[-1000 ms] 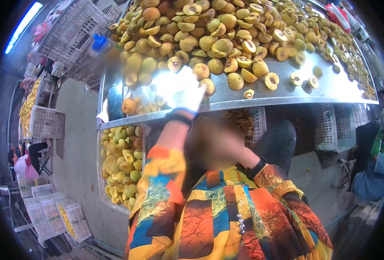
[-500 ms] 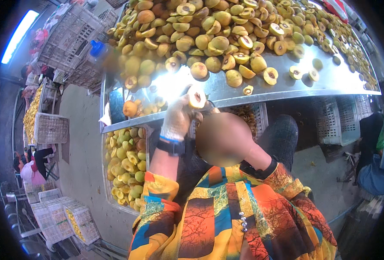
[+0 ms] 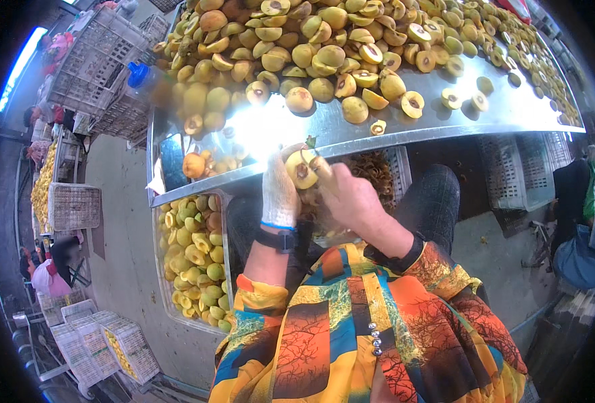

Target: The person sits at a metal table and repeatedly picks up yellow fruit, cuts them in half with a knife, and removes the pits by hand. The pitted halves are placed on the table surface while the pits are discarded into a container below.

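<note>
My left hand (image 3: 280,191), in a white knit glove, grips a halved yellow peach (image 3: 302,170) at the table's near edge. Its cut face with the brown centre is turned up. My bare right hand (image 3: 352,197) is closed, fingers pinched against the right side of that half; whatever they hold is mostly hidden. A small dark green bit (image 3: 311,142) shows just above the fruit. Beyond both hands, a big heap of whole and halved peaches (image 3: 314,57) covers the metal table (image 3: 351,143).
A crate of peach halves (image 3: 193,258) stands on the floor left of my legs. Brown scraps (image 3: 378,171) fill a crate below my right hand. White crates (image 3: 519,178) stand under the table at right. A blue-capped bottle (image 3: 138,75) and stacked crates (image 3: 99,60) are at far left.
My right hand has come up against the peach half, which has tilted and shifted slightly down. It was blurred lower down before. The view has shifted a little.
</note>
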A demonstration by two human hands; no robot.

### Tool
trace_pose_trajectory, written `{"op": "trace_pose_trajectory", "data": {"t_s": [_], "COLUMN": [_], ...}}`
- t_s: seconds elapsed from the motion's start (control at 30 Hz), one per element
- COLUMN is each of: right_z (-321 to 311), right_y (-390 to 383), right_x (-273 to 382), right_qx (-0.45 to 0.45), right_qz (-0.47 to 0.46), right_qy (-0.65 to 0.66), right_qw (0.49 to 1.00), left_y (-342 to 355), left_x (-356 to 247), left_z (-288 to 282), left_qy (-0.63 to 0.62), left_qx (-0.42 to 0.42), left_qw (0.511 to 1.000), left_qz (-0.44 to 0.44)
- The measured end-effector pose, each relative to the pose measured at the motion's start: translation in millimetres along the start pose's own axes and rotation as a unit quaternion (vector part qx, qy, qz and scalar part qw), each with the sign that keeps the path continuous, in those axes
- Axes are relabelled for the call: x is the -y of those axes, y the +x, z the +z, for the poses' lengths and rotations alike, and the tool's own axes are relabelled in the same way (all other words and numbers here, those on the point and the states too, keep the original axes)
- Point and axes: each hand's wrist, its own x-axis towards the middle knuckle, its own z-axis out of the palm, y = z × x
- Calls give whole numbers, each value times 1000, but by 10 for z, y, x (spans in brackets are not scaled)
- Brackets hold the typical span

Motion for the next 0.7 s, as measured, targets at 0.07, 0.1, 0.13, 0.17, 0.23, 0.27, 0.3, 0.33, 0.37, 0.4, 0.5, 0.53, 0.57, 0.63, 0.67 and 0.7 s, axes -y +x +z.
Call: {"op": "trace_pose_trajectory", "data": {"t_s": [0.07,0.1,0.13,0.17,0.23,0.27,0.3,0.33,0.37,0.4,0.5,0.53,0.57,0.63,0.67,0.7], "right_z": [-28,-61,-86,-109,-84,-26,32,80,159,210,241,240,235,132,126,123], "right_y": [34,61,101,143,197,225,258,286,307,295,162,118,78,27,24,10], "right_x": [-75,-82,-106,-134,-146,-163,-159,-136,-75,-21,143,165,167,197,191,186], "right_qx": [-70,-83,-50,-17,-10,-28,-47,-65,-74,-56,-32,-18,-4,43,48,51], "right_qz": [-44,-67,-80,-93,-110,-63,-15,34,83,106,82,75,66,79,69,60], "right_qy": [70,85,102,119,121,220,317,409,535,501,304,223,141,84,71,59], "right_qw": [994,991,990,988,986,973,947,910,837,857,949,972,988,992,994,995], "left_y": [-12,-51,-63,-69,-13,-20,-13,-30,-88,-107,-98,-77,-57,-51,-47,-51], "left_x": [-96,-208,-211,-199,-216,-227,-172,-121,-64,-20,59,62,63,6,-1,-3], "left_z": [14,34,59,88,2,-3,-27,-31,-8,45,60,25,-22,-22,-32,-39], "left_qy": [50,90,93,96,75,75,42,9,-34,44,-40,-57,-74,-88,-75,-61], "left_qx": [45,83,86,89,133,132,118,103,120,83,-44,-54,-63,-84,-84,-82], "left_qw": [997,983,984,985,982,988,991,989,987,985,994,992,990,987,987,987], "left_qz": [-43,-136,-125,-115,-113,-23,40,102,100,144,95,100,104,103,115,125]}}
